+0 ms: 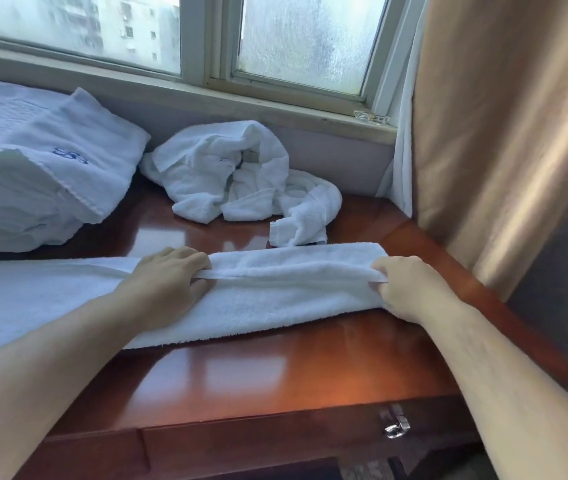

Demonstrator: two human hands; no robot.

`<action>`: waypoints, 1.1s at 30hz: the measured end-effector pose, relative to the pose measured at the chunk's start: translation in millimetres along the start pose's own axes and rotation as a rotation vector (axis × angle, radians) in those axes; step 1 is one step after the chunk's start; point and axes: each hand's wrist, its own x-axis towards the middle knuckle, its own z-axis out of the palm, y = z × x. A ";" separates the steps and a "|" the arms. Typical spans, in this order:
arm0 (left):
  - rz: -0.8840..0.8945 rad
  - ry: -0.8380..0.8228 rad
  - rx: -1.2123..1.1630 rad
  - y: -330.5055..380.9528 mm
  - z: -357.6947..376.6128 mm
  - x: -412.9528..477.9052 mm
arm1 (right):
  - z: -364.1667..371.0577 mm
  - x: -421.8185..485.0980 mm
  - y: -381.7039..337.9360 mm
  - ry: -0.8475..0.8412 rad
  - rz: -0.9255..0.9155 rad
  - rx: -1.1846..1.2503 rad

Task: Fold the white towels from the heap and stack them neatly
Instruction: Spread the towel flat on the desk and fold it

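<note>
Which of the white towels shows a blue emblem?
The top towel of the folded stack at far left; the crumpled heap and the half-folded front towel look plain.

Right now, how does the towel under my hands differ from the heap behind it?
The towel lies flat in a long folded strip; the heap is crumpled and bunched. The left hand and right hand pinch the towel's hem, while nothing touches the heap. The towel lies nearer the front of the table; the heap sits back under the window. Both are white terry cloth.
</note>
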 end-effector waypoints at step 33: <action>0.027 0.051 0.097 46.0 19.9 71.8 | 35.3 56.8 34.4 0.095 0.339 0.364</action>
